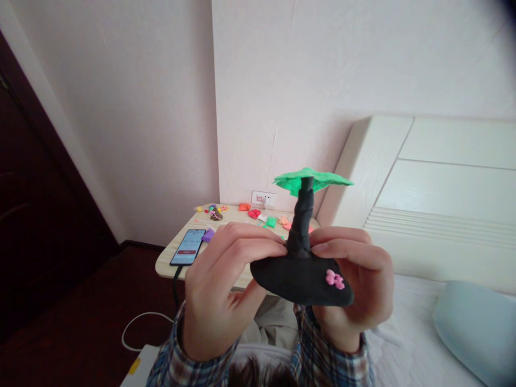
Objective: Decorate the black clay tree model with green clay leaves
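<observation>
Between both hands I hold up a clay palm tree (302,223) with a black, ringed trunk on a flat black oval base (294,279). A thin green leafy top (322,178) spreads over the trunk. A small pink clay piece (335,279) sits on the right part of the base. My left hand (226,279) grips the base's left edge, its fingertips by the foot of the trunk. On the other side my right hand (363,274) is closed on the base, with a fingertip touching near the trunk; its lower fingers are partly hidden behind the base.
Behind the hands stands a light wooden table (165,260). On it lie a phone (188,247) with a cable, a purple packet (208,235), a small brown clay figure (216,214) and several coloured clay packets (254,214). A bed with a pale blue pillow (475,322) is at right.
</observation>
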### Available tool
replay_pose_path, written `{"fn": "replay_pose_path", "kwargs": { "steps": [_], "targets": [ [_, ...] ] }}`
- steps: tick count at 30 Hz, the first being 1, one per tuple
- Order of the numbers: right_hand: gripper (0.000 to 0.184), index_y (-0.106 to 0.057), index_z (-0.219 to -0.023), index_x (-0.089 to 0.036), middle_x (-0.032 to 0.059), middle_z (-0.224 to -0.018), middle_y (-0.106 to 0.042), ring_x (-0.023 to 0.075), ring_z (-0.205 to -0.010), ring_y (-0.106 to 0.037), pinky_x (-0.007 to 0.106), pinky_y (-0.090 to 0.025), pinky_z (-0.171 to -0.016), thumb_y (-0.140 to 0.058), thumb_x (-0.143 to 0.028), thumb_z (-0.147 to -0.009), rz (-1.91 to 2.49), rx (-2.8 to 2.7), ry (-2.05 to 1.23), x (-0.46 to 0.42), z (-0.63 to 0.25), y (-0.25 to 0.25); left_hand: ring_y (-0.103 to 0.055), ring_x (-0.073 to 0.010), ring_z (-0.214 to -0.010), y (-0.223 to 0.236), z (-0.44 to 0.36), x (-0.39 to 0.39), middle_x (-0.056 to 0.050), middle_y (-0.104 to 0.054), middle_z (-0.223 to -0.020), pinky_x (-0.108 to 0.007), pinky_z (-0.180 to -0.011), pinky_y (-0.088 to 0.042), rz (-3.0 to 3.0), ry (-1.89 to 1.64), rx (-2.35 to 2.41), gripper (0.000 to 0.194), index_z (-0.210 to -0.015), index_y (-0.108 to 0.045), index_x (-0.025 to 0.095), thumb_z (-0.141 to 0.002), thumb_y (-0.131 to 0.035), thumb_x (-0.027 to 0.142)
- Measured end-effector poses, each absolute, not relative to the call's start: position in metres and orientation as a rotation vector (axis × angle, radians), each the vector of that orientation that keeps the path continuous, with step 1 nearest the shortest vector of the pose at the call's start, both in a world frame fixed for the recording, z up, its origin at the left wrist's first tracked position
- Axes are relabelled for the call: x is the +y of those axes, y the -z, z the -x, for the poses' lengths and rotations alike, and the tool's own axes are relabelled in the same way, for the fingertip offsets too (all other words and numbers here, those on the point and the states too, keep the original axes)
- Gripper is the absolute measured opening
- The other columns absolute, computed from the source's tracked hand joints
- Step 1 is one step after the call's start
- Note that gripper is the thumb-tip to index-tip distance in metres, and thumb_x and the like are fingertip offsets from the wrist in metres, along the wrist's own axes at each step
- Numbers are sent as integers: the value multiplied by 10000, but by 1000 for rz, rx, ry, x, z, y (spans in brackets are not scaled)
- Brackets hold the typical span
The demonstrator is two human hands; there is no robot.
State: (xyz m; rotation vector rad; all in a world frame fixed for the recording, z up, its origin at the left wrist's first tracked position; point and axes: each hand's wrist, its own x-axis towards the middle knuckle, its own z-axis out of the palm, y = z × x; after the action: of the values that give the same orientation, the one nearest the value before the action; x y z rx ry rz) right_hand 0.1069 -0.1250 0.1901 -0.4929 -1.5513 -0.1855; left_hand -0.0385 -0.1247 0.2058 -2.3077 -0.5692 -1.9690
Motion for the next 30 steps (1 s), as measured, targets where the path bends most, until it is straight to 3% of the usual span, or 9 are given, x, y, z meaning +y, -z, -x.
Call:
{"fn": "replay_pose_path", "kwargs": {
  "steps": [9,24,30],
  "targets": [
    [125,-542,-908,-204,41,-829,-597,187,-792,-595,338,-496,-641,-501,-140,-808,474,-1509,233,-124,-106,-191,-630,-168,-881,-205,39,-126,-20,-662,-910,-305,-784,-536,2338,1969,-598,235,-898,-616,197,-750,-600,15],
    [267,-568,-947,-186,28,-836,-593,165,-785,-579,309,-475,-659,-503,-35,-736,343,-1455,196,-116,-100,-191,-635,-184,-861,-205,37,-125,-25,-665,-885,-338,-770,-541,2337,1995,-636,219,-889,-614,228,-764,-614,48],
    [133,-546,-922,-204,41,-819,-601,188,-777,-595,340,-493,-647,-506,-132,-817,455,-1509,234,-120,-107,-190,-627,-177,-869,-204,36,-123,-29,-665,-889,-335,-786,-528,2342,2024,-600,227,-902,-609,212,-768,-605,28]
  ]
}}
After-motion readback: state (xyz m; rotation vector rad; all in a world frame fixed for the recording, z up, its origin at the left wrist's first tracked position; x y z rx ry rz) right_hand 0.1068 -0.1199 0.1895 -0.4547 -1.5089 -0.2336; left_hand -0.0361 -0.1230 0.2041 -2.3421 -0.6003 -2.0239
